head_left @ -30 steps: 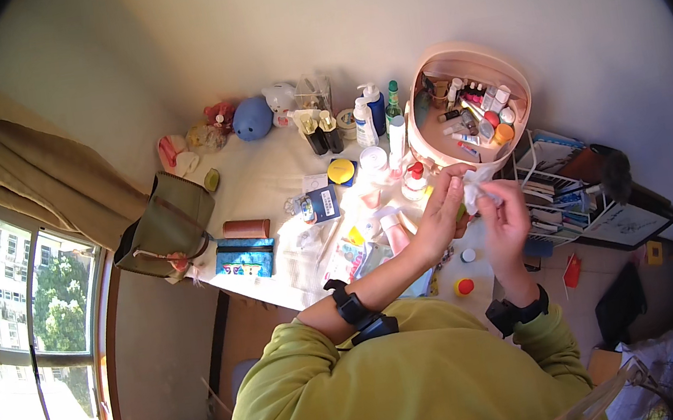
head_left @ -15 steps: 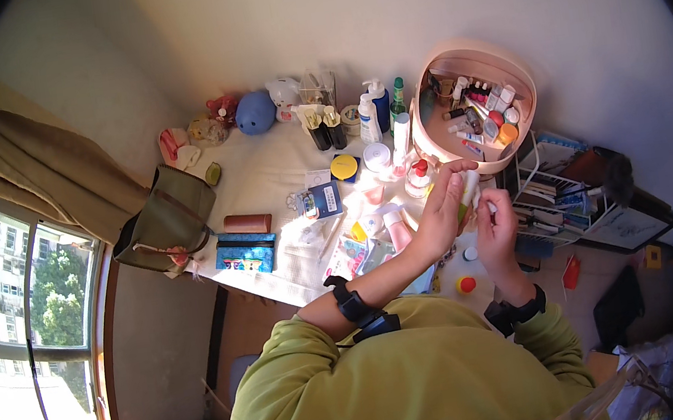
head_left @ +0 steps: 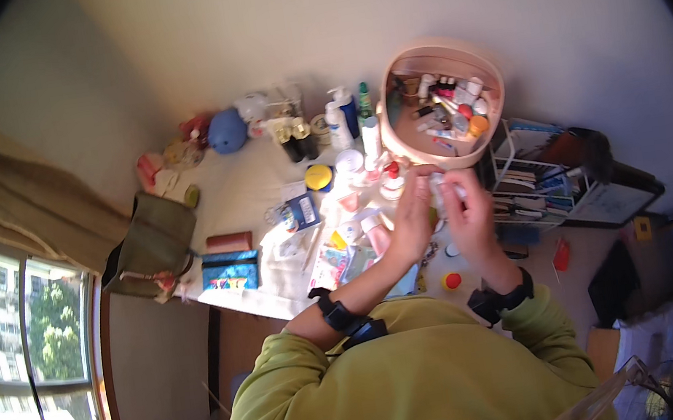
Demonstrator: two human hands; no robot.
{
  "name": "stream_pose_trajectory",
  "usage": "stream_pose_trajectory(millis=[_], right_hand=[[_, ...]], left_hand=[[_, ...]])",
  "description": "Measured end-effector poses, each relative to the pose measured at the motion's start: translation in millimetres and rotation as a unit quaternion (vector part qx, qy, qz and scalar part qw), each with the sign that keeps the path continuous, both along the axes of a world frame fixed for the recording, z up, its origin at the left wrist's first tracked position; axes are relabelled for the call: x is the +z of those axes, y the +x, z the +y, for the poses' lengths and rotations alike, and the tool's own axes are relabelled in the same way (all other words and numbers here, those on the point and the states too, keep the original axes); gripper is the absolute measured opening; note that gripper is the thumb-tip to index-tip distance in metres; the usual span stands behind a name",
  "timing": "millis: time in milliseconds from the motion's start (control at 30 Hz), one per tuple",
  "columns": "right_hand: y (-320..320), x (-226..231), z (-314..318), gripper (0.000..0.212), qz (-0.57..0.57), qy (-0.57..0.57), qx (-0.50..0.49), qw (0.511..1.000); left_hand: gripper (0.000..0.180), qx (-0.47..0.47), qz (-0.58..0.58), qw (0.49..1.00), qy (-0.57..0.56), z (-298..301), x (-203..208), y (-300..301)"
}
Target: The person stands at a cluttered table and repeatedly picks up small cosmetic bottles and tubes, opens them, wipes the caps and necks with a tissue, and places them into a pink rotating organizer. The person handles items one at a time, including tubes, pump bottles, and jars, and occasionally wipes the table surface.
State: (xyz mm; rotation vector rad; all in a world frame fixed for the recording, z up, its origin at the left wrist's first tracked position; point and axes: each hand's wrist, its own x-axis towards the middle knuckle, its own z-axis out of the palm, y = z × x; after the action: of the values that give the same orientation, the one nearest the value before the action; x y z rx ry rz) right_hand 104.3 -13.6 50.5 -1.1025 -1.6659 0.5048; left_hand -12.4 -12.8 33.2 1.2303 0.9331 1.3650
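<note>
My left hand [head_left: 415,215] is wrapped around a slim white-and-green tube [head_left: 437,190], most of it hidden by my fingers. My right hand [head_left: 471,211] is beside it with bent fingers pinched at the tube's upper part; whether they also hold a small white piece is hard to make out. Just left of my left hand stands a clear bottle with a red top [head_left: 392,179]. A pink tube [head_left: 375,234] lies on the table by my left forearm. Below my hands sits a small yellow jar with a red lid [head_left: 450,281].
A pink round case [head_left: 393,147] full of cosmetics stands behind my hands. Pump bottles [head_left: 338,127] line the back, with a yellow-lidded jar [head_left: 319,177] nearer. An olive bag [head_left: 149,241] and a blue pouch [head_left: 230,272] lie left. A white wire rack [head_left: 506,164] is right.
My right hand has risen and closed in on the tube in my left hand; before, the two were slightly apart. The whole view has shifted a little, so the table appears further left.
</note>
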Motion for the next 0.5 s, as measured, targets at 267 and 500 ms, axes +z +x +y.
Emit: stream_pose_trajectory(millis=[267,500], right_hand=[[0.8,-1.2,-3.8,0.01,0.033,0.011,0.006,0.999],[5.3,-5.7,-13.7,0.009,0.132,0.03,0.055,0.989]], left_hand=[[0.044,-0.045,-0.047,0.998,-0.015,-5.5,9.9,-7.8],[0.052,-0.086,-0.183,0.979,-0.016,-6.3,28.3,-6.7]])
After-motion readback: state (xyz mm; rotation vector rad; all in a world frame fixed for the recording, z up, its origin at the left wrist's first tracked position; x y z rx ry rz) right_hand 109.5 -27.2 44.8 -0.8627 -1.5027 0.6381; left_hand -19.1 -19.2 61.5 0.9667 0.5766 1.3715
